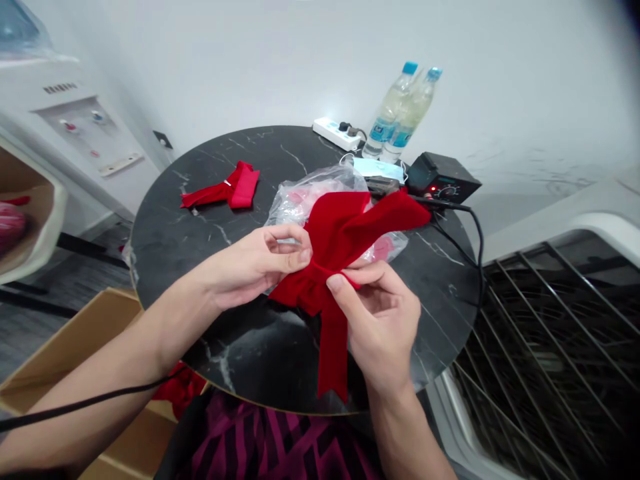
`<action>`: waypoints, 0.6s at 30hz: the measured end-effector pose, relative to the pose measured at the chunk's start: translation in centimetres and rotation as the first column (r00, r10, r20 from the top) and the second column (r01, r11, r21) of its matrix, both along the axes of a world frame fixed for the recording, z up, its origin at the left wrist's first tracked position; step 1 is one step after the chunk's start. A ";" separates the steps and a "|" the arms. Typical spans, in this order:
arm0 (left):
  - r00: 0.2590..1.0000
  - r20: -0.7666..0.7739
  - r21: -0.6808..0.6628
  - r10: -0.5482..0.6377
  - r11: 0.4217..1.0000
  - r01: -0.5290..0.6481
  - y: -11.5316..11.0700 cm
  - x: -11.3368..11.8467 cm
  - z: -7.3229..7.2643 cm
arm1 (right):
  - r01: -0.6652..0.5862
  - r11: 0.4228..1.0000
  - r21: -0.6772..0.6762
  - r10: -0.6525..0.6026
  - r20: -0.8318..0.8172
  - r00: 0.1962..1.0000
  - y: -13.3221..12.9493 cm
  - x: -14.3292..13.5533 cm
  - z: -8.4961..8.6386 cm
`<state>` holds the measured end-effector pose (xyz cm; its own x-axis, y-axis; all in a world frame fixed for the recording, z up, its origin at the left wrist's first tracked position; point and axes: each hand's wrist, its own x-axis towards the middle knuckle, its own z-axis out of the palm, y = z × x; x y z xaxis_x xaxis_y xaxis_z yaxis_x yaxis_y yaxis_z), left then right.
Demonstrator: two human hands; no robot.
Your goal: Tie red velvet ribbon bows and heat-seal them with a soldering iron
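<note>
A red velvety ribbon bow point(340, 230) is held over the round black marbled table point(240, 363). My left hand point(260, 263) pinches its left side near the middle, thumb against fingers. My right hand point(380, 307) pinches the narrow band at the bow's centre between thumb and forefinger. One tail with a notched end hangs down toward the near edge, and another part points up to the right. Behind the bow lies a clear plastic bag point(320, 183) with pink and red contents. Another folded red ribbon piece point(225, 190) rests at the table's back left.
At the back are a white power strip point(335, 133), two bottles point(395, 113), a blue mask point(379, 169) and a black box with cables point(443, 179). A cardboard box point(65, 340) stands lower left, a water dispenser point(90, 123) upper left, a wire rack point(560, 333) right.
</note>
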<state>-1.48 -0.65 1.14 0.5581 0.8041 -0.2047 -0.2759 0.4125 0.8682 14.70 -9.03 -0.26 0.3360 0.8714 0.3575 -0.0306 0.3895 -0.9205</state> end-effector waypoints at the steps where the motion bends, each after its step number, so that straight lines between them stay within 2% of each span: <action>1: 1.000 -0.013 0.034 0.016 0.999 -0.015 -0.2 0.1 0.0 | -0.004 1.000 0.002 0.003 0.024 1.000 0.1 0.2 0.2; 4: 0.990 -0.085 0.220 0.116 0.971 -0.095 -1.1 0.0 0.4 | 0.005 1.000 0.025 -0.007 0.082 0.997 0.4 0.7 0.4; 8: 0.960 -0.212 0.361 0.184 0.927 -0.099 -2.2 -0.4 1.2 | 0.016 0.999 0.048 -0.026 0.204 0.979 0.5 0.9 0.5; 11: 0.945 -0.199 0.480 0.260 0.866 -0.137 -2.4 -0.5 1.3 | -0.010 0.999 0.048 -0.002 0.243 0.970 0.3 0.8 0.6; 13: 0.961 -0.154 0.487 0.230 0.864 -0.128 -2.3 -0.6 1.1 | -0.003 0.998 0.068 -0.017 0.283 0.959 0.1 0.8 0.7; 16: 0.964 -0.145 0.469 0.222 0.874 -0.131 -1.8 -0.8 0.9 | 0.053 0.975 0.216 -0.147 0.449 0.882 0.4 1.4 0.6; 18: 0.943 -0.170 0.476 0.285 0.862 -0.175 -1.4 -1.1 1.1 | 0.029 0.911 0.413 -0.286 0.578 0.764 0.8 2.5 0.7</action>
